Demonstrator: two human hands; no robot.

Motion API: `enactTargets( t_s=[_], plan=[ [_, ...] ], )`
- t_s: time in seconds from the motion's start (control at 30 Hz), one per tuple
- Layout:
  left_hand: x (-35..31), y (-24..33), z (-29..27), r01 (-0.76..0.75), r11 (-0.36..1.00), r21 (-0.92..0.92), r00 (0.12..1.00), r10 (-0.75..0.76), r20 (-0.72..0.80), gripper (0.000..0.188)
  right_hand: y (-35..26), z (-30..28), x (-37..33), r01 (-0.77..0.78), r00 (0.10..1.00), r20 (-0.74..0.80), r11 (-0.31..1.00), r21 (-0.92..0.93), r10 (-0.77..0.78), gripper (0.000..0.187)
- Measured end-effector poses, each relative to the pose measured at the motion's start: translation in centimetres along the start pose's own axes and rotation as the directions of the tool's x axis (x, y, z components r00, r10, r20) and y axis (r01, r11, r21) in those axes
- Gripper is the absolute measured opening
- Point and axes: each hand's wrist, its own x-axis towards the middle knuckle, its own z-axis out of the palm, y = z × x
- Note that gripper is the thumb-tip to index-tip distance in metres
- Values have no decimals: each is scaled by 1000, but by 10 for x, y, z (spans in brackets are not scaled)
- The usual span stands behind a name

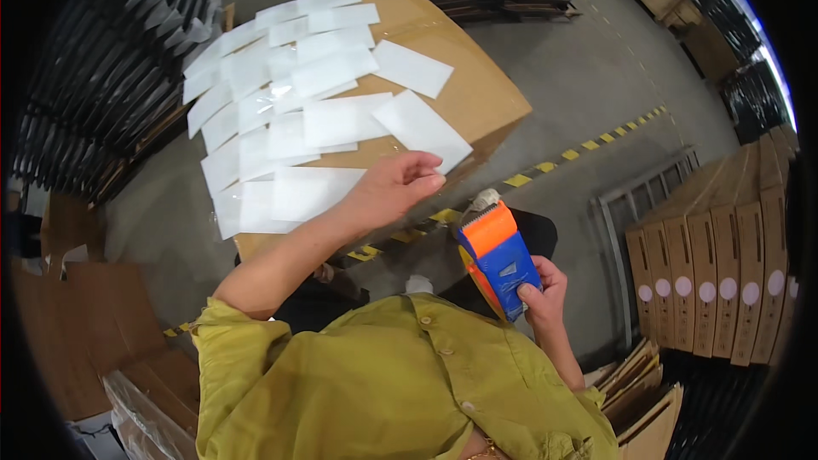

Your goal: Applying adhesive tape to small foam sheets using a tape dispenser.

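My right hand (545, 294) grips a blue and orange tape dispenser (503, 260) in front of my body. Its serrated edge points up, away from me, and a curved orange and yellow part shows along its left side. My left hand (396, 183) hovers by the near right edge of a large cardboard box (469, 89). Its fingers are loosely curled, with a gap between thumb and forefinger and nothing visible in them. Close to those fingers lies a white rectangular sheet (423, 130). Several more white sheets (319, 192) overlap across the box top, some with shiny clear film on them.
Dark stacked parts (85, 85) stand at the left and the back. To the right are a grey metal rack (613, 247) and a row of upright flat cartons (707, 281). Yellow and black tape (545, 166) marks the floor. Folded cardboard (85, 332) leans at lower left.
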Motion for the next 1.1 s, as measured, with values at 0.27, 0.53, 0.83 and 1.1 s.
enactTargets(
  t_s=[0.27,0.53,0.83,1.1],
  plan=[
    [-15,1,22,443,677,-588,884,-220,412,28,-11,2,-4,101,986,138,994,-30,-97,42],
    [-18,3,34,220,900,-375,974,-180,138,17,-9,4,-9,102,990,100,993,-67,-95,41],
    [6,4,-13,-94,976,195,937,153,-315,17,-20,2,-6,20,997,81,992,-123,-10,34],
    [49,-5,-38,-144,672,727,789,521,-325,15,-31,14,26,-71,995,59,983,-172,82,31]
  ],
)
